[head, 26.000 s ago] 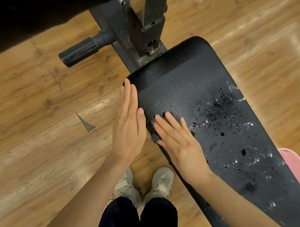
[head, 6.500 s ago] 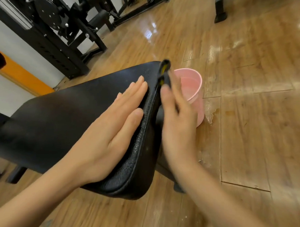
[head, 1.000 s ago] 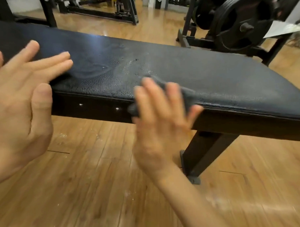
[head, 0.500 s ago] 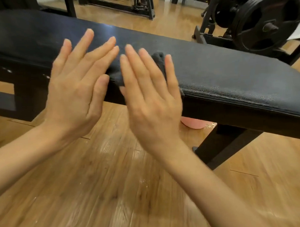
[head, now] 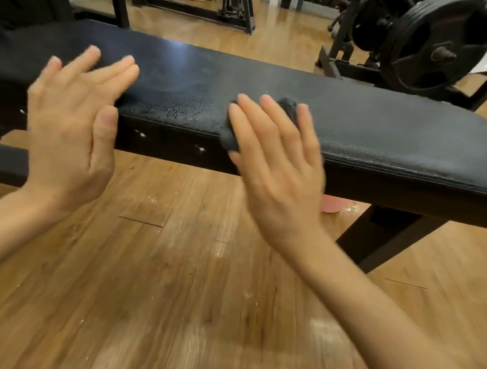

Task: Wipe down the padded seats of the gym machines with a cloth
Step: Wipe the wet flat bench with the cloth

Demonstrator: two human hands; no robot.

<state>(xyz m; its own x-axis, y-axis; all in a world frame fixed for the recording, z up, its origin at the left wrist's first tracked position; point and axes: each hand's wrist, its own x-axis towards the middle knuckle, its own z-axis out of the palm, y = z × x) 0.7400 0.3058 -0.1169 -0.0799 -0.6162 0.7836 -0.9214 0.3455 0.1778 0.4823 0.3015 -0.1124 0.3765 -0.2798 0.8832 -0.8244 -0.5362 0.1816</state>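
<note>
Padded seat (head: 261,81) runs left to right across view, one long black pad above the wood floor (head: 157,270). Right hand (head: 277,166), fingers straight and spread, presses one dark cloth (head: 288,105) flat over the near edge. Left hand (head: 69,129) is spread and empty at the same edge; contact unclear from blur. Advice: keep the palm flat, overlap strokes, wrap the edge lip. Also one weight plate (head: 436,36), one pink container (head: 333,206) under the seat.

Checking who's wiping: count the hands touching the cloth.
1. The right hand presses the cloth on the bench pad's near edge; the left hand is apart, further left.
</note>
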